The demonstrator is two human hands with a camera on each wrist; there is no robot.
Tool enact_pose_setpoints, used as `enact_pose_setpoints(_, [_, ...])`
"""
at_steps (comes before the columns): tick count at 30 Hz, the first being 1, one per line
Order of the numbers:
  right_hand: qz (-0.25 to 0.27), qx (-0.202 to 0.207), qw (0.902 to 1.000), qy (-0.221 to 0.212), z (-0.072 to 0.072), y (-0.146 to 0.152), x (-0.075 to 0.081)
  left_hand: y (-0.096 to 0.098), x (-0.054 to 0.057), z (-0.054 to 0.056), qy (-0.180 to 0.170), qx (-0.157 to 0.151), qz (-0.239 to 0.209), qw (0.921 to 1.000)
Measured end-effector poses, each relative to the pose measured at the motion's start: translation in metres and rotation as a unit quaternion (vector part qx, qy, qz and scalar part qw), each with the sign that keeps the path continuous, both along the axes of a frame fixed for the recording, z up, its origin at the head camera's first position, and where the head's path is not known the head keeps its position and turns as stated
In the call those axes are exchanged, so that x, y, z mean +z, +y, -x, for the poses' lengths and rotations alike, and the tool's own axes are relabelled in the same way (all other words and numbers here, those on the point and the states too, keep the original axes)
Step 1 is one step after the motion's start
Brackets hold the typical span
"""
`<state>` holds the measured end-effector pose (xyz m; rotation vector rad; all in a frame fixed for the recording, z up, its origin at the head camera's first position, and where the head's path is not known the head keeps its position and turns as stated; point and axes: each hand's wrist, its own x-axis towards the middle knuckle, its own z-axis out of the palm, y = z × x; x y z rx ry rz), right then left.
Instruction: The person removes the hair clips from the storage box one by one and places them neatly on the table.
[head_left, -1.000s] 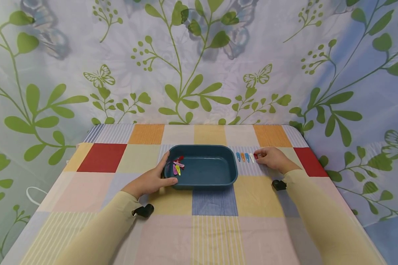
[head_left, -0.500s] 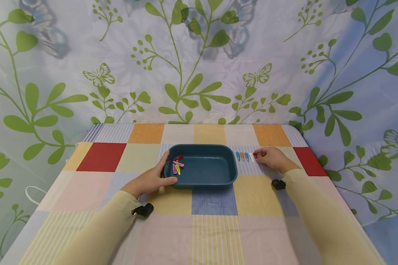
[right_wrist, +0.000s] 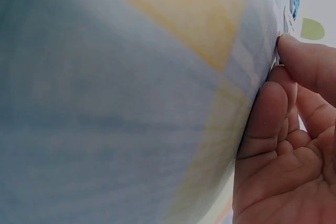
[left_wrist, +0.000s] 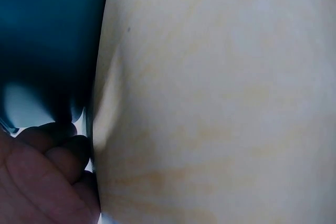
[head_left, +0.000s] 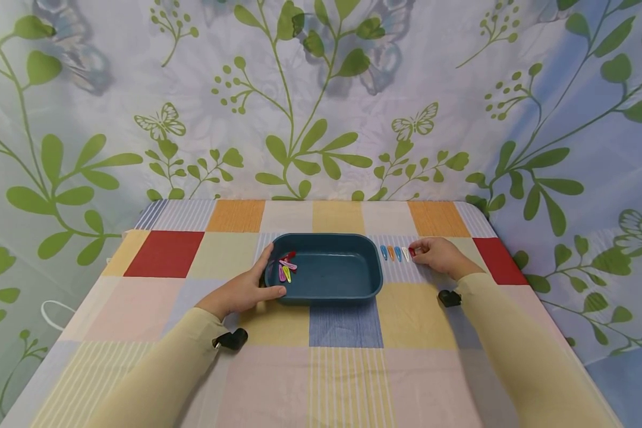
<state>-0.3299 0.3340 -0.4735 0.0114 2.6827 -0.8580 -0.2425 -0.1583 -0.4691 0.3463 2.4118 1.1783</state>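
Observation:
A dark teal plastic basin stands mid-table in the head view. My left hand holds its left end, with the thumb at the front rim and the fingers along the left wall. Inside, at that end, lies a small pile of snap hair clips, among them a yellow hair clip and a pink hair clip. Right of the basin my right hand pinches a red hair clip down at the cloth. Beside it, in a row, lie a white hair clip, a blue hair clip and an orange hair clip.
Another blue hair clip ends the row close to the basin's right wall. A patchwork cloth covers the table. Behind and to the right hangs a leaf-print curtain. A white cable loop shows past the left table edge.

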Motion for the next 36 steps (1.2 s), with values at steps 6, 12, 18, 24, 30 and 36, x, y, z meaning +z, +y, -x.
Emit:
enact_pose_setpoints(6, [0.006,-0.005,1.0,-0.004,0.002,0.0,-0.001,-0.001,0.001,0.0,-0.002,0.0,0.004,1.0])
enact_pose_setpoints(12, [0.005,-0.003,1.0,-0.002,0.0,-0.001,0.0,-0.002,0.0,0.0,0.0,0.0,0.003,1.0])
enact_pose_setpoints(18, [-0.002,0.008,1.0,0.003,-0.004,0.0,0.005,-0.002,-0.001,0.001,0.001,0.003,0.003,1.0])
enact_pose_setpoints(24, [0.019,-0.005,0.9997,0.017,-0.001,0.004,0.006,-0.002,-0.001,0.002,0.0,0.002,0.001,1.0])
enact_pose_setpoints(30, [0.019,0.004,0.9955,0.092,-0.001,-0.013,0.024,-0.002,-0.001,0.001,0.001,0.002,0.004,1.0])
enact_pose_setpoints(36, [0.004,0.071,0.9883,0.135,-0.006,-0.061,0.06,-0.002,-0.002,0.001,0.003,0.003,0.006,1.0])
